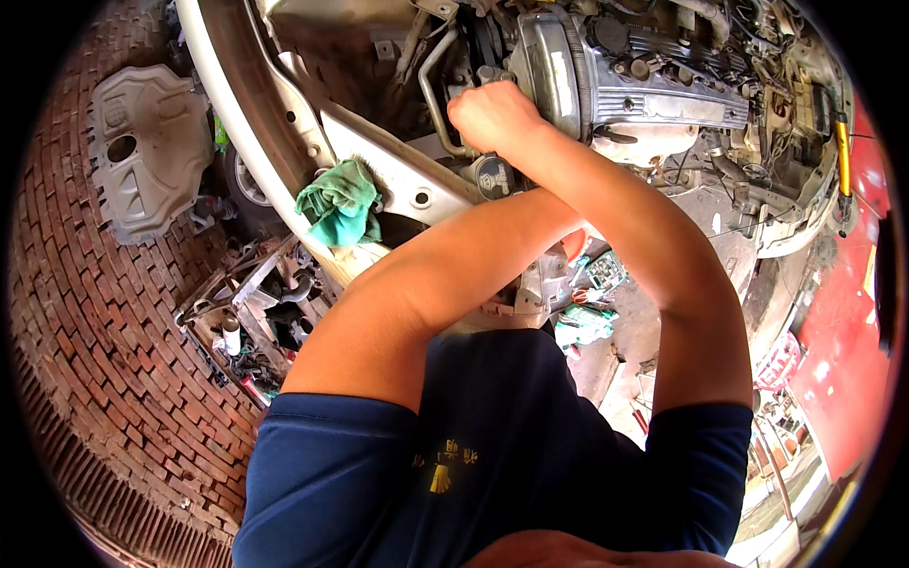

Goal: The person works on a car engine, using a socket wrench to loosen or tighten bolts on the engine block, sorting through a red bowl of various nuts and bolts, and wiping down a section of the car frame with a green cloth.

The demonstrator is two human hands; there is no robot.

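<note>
My right hand is curled closed at the near left end of a car engine, beside its rounded silver end cover. Its fingers point down and away, so anything inside them is hidden. Just left of this hand runs a bent metal pipe. Below it sits a round dark cap. My left forearm crosses beneath the right one, and the left hand disappears behind it. A crumpled green cloth lies on the white car body edge at the left.
Left of the car, a large grey panel leans near a brick surface. A rack of loose parts stands close to my left elbow. Hoses and wiring crowd the engine's right side. A red panel borders the far right.
</note>
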